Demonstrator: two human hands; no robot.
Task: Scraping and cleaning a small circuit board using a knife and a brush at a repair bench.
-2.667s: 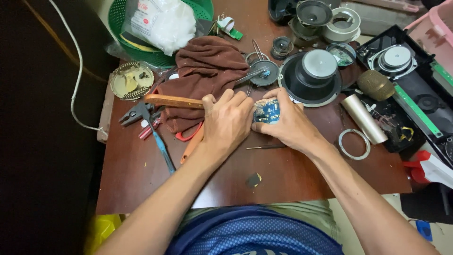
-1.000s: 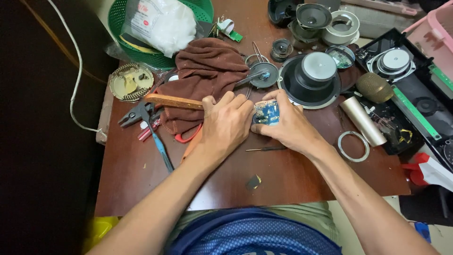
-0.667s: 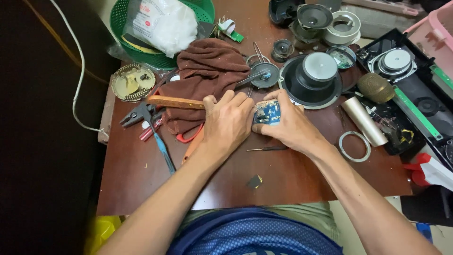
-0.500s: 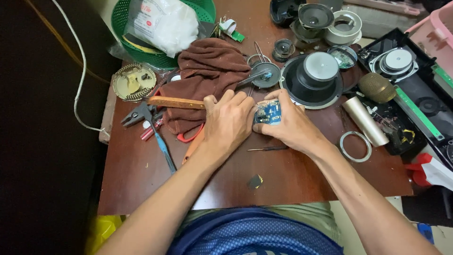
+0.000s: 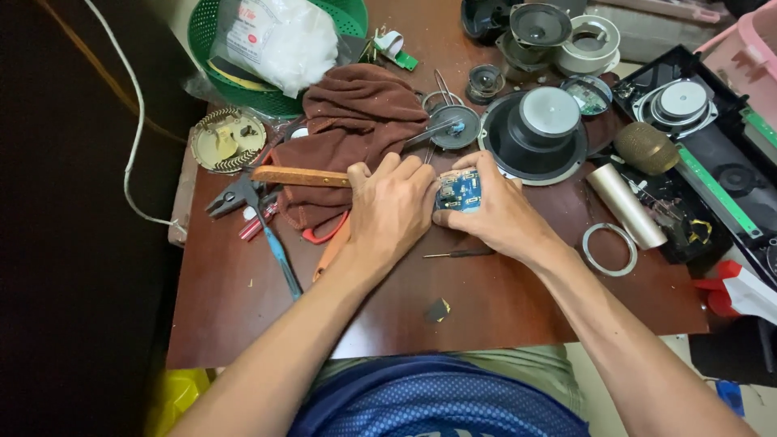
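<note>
The right hand (image 5: 498, 217) grips a small blue circuit board (image 5: 459, 190). The left hand (image 5: 391, 206) pinches its other edge, above the wooden surface (image 5: 502, 299).

Two bare forearms reaching up from the near edge of the tabletop, converging toward its middle. Left hand (image 5: 394, 206) palm down, knuckles up, fingers curled and pressed together, fingertips pointing toward the far edge, thumb tucked toward the right. Right hand (image 5: 494, 214) palm down too, wrist bent slightly inward, fingers curled in a pinch, thumb side facing the left hand. Hands just beside each other, nearly touching at the fingertips.
</note>
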